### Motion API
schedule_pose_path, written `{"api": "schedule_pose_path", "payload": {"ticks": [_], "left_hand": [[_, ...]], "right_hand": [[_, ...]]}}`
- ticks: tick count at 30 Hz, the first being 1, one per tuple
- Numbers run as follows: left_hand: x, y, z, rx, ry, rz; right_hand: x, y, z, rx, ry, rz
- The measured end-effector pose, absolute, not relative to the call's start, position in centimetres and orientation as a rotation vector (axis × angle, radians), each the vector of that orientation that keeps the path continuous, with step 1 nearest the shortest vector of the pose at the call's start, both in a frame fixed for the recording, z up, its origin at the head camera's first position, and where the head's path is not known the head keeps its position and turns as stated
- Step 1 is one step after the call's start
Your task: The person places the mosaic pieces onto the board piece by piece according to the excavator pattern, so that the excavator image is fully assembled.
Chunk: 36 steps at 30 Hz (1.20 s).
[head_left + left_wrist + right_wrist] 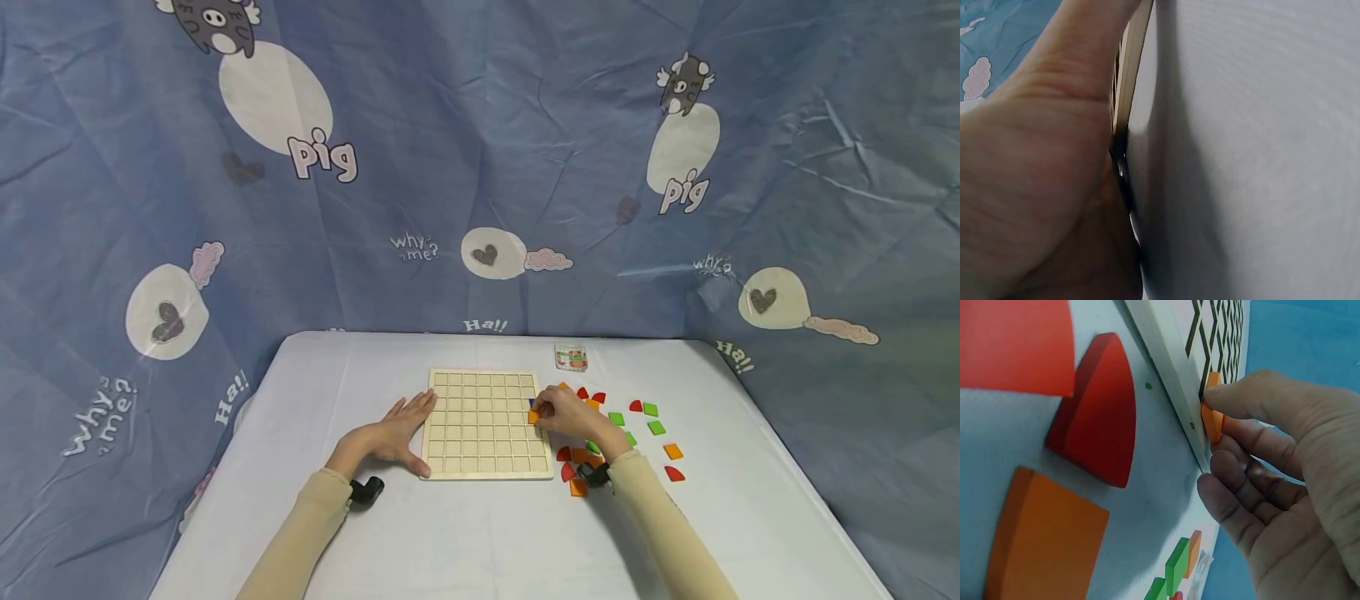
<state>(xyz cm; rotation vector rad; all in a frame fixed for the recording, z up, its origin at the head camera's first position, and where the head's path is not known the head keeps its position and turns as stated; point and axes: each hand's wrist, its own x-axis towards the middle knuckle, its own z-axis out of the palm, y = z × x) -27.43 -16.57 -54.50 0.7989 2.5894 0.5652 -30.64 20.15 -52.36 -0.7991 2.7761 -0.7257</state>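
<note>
A pale wooden board (pixel 485 427) with a square grid lies on the white table. At its left edge my left hand (pixel 392 435) rests with spread fingers, thumb by the near corner. The left wrist view shows the board's side (pixel 1134 65) beside the hand. Over the board's right column, my right hand (pixel 566 413) pinches a small orange tile (pixel 1213 420) between thumb and fingers. A small dark blue patch (pixel 532 402) shows just beyond those fingertips, mostly hidden. Close to the right wrist lie a red quarter-round piece (pixel 1100 415) and an orange piece (pixel 1047 540).
Red, green and orange pieces, such as a green tile (pixel 656 427) and an orange tile (pixel 672 451), lie scattered right of the board, some under the right forearm. A small patterned card (pixel 571 358) lies at the back. Behind the table hangs a blue printed cloth (pixel 420 108).
</note>
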Motion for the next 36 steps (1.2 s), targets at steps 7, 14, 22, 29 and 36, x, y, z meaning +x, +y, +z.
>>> {"api": "schedule_pose_path", "payload": {"ticks": [7,14,22,29,36], "left_hand": [[-27.38,-16.56,-54.58,0.796,2.596,0.568],[-27.41,-16.59,-54.77,0.806,2.591,0.562],[-27.52,-16.56,-54.69,0.794,2.594,0.555],[-27.66,-16.54,-54.71,0.792,2.586,0.545],[-27.64,-16.51,-54.78,0.796,2.589,0.543]], "right_hand": [[-30.68,20.05,-52.33,-0.846,2.768,-0.743],[-30.86,19.89,-52.6,-0.777,2.745,-0.732],[-31.06,19.97,-52.85,-0.751,2.758,-0.744],[-31.07,20.05,-52.92,-0.734,2.743,-0.777],[-30.84,20.06,-52.94,-0.729,2.754,-0.782]]}}
